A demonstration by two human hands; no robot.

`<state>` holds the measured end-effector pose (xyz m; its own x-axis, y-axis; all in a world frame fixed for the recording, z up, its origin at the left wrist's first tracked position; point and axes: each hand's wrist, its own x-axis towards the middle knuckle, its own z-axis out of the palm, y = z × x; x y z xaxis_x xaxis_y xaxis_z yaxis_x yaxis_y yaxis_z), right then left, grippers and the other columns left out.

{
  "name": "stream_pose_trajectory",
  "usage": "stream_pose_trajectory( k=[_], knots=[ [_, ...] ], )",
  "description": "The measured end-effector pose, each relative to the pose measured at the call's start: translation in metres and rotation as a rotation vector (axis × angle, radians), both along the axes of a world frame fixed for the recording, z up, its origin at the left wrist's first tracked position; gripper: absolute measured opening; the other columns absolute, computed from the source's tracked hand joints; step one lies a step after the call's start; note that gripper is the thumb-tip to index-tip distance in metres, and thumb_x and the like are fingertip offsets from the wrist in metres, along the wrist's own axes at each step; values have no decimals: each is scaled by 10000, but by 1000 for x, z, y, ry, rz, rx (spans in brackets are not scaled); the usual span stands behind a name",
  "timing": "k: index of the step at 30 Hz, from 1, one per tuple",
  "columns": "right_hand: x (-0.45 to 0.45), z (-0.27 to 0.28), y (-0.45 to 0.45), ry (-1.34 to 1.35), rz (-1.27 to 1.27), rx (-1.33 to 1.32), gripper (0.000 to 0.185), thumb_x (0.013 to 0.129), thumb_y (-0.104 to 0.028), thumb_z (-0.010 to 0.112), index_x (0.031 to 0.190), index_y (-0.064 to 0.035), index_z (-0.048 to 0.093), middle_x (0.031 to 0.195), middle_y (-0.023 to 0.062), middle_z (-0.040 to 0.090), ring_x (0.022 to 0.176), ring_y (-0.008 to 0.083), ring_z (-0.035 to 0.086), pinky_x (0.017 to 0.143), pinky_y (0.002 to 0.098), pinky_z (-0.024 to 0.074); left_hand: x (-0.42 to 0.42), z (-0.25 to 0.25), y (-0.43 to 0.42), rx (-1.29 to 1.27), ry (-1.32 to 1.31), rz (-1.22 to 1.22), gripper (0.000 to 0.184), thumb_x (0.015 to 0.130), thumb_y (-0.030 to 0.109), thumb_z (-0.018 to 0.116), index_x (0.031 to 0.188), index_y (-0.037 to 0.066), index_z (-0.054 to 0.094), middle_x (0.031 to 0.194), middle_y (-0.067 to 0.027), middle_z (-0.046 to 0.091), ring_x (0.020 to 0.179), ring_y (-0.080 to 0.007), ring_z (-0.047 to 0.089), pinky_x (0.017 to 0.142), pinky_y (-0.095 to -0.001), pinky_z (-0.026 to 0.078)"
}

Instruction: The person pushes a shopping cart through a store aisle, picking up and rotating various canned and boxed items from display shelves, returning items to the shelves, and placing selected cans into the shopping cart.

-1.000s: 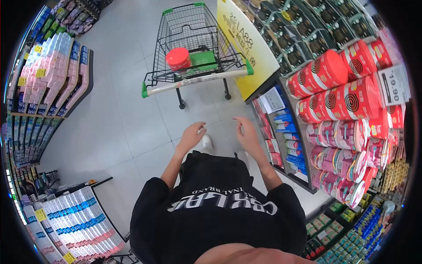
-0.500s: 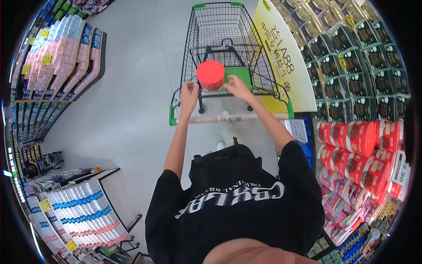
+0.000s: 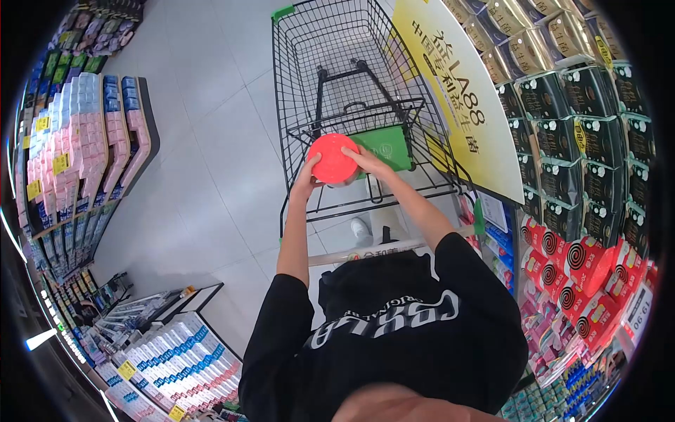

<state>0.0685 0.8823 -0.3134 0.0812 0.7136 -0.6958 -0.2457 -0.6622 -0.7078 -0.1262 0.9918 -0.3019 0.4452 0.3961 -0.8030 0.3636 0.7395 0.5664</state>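
Observation:
A round jar with a red lid (image 3: pixel 333 159) is between my two hands, above the near end of the black wire shopping cart (image 3: pixel 287 77). My left hand (image 3: pixel 306 177) grips its left side, with the thumb on the lid's edge. On the other side my right hand (image 3: pixel 367 162) holds it, thumb resting on top of the lid. The lid hides most of the jar's body and the fingers beneath. Just right of the jar is the cart's green seat panel (image 3: pixel 394 146). The cart's handle bar (image 3: pixel 383 251) crosses close to my body.
A yellow and white sign panel (image 3: pixel 453 105) runs along the cart's right side. Beyond it are stacked dark green packs (image 3: pixel 555 133) and red packs (image 3: pixel 562 271). Shelves of pink and blue packs (image 3: pixel 77 133) stand left, with white and blue boxes (image 3: pixel 179 359) at lower left.
My hands have closed in on the jar, thumbs now on its lid. It shows more from above and lower in view. The cart's handle is nearer my body.

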Motion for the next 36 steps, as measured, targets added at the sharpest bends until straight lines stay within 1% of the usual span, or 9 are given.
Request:
stream_pose_trajectory(
  k=[5,10,14,17,18,22,32,35,36],
  knots=[
    [-2,61,-20,-24,-13,194,998,763,-548,698,1455,-13,217,1407,175,388,1308,271,390,1052,394,366,-9,61,13,-36,-75,-100,801,841,621,563,1426,114,353,1381,-107,476,1232,-282,491,957,-517,439],
    [-22,150,-85,-293,-95,618,1145,617,-377,860,1477,-46,181,1423,156,365,1354,271,309,1122,412,262,-2,167,-18,122,-248,-259,843,927,705,144,1430,64,364,1345,-138,498,1148,-256,531,966,-422,427],
    [-63,200,-149,-332,-370,635,1133,656,-372,856,1483,-40,157,1434,134,364,1356,249,322,1109,390,287,-4,213,-76,544,-290,-399,768,982,605,120,1366,22,442,1254,-96,582,1130,-184,535,981,-331,415],
    [-111,240,-195,-184,-764,718,1074,712,-401,820,1477,-24,167,1432,122,368,1337,216,351,1097,370,310,-13,211,-122,440,-541,-409,738,995,579,138,1343,11,456,1248,-90,590,1131,-175,545,981,-318,417],
    [-124,246,-210,-262,-817,722,1012,769,-388,781,1475,-8,165,1419,121,383,1303,193,399,1077,347,342,-14,220,-146,243,-676,-310,711,997,577,178,1329,17,466,1262,-93,582,1130,-163,553,982,-320,426],
    [-174,294,-262,-357,-1063,762,938,804,-234,764,1477,5,155,1383,135,426,1242,190,471,1037,326,393,-24,236,-212,78,-712,-239,684,987,590,229,1332,45,456,1239,-96,595,1111,-192,578,972,-342,454],
    [-239,312,-339,-658,-1312,724,968,776,-189,779,1477,7,140,1366,137,443,1247,199,462,1024,328,403,-31,262,-278,-55,-796,-531,628,999,550,266,1328,43,437,1261,-102,575,1124,-187,578,945,-329,466],
    [-244,310,-355,-697,-1348,644,953,794,-178,756,1490,-32,121,1336,146,476,1225,197,484,1014,318,409,-25,259,-294,212,-843,-664,606,1017,504,256,1361,29,408,1290,-107,548,1170,-207,544,983,-328,415],
    [-243,311,-362,-701,-1350,609,946,803,-174,746,1496,-48,114,1323,149,488,1217,197,492,1009,314,411,-26,270,-302,468,-915,-732,637,1010,506,275,1402,10,359,1306,-164,520,1206,-249,503,1005,-326,370]
  ],
)
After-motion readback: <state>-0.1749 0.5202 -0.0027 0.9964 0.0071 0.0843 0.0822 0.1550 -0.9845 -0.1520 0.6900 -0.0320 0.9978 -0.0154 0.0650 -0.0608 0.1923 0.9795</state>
